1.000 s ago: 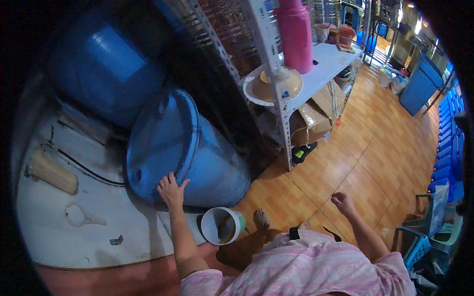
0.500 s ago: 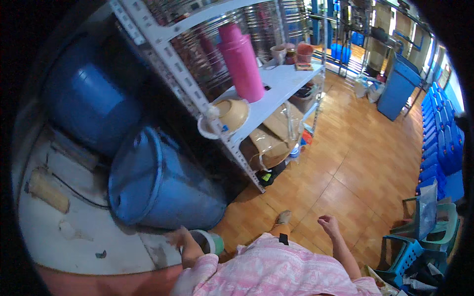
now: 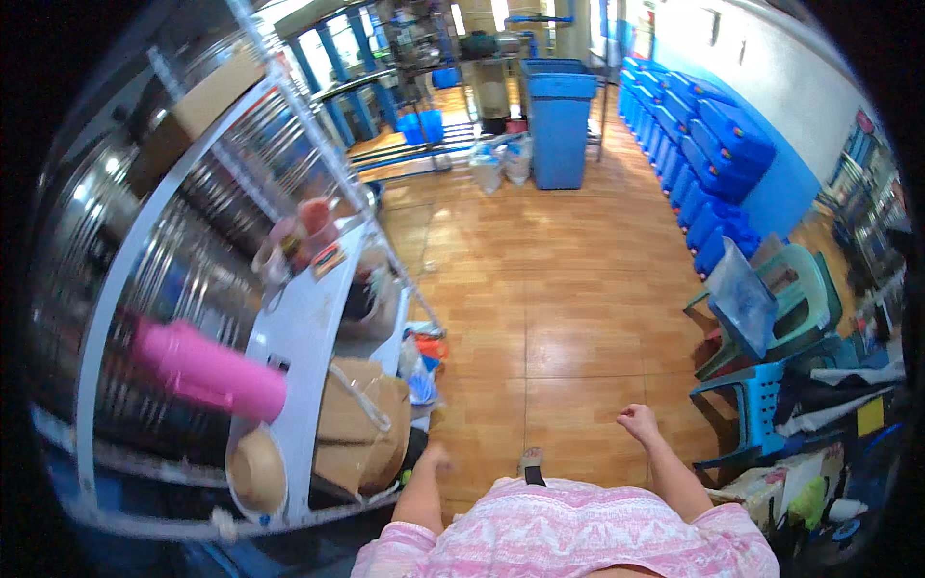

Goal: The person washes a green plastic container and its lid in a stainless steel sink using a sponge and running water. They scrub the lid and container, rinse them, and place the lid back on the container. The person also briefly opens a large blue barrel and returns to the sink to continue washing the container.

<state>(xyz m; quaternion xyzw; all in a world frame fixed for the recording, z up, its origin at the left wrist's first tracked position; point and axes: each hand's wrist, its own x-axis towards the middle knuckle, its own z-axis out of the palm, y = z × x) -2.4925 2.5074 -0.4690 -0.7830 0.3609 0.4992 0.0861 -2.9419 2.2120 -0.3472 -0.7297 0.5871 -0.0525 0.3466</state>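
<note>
My left hand [image 3: 436, 459] hangs low in front of me, beside the white metal shelf [image 3: 301, 332], and motion smears its fingers. Nearest to it are a brown cardboard piece [image 3: 361, 424] on the lower shelf and a dark bundle at the shelf's foot. My right hand [image 3: 636, 422] hovers over the wood-look tile floor [image 3: 568, 328], its fingers curled loosely with nothing visible in them. On the upper shelf a pink flask [image 3: 214, 371] stands behind a beige bowl [image 3: 258, 469]. Several cups and small jars [image 3: 303, 236] sit at that shelf's far end.
Blue jerrycans [image 3: 708, 149] are stacked along the right wall. Closer on that side stand green plastic chairs [image 3: 805, 299], a blue stool [image 3: 756, 400] and a cluttered heap. A tall blue bin [image 3: 559, 125] and white bags [image 3: 501, 162] stand far ahead, before pipes and machinery.
My view has swung right: the shelf now lies along my left, and the blue drums have mostly left the picture. My left hand has moved forward, away from the bucket. My right hand stays curled.
</note>
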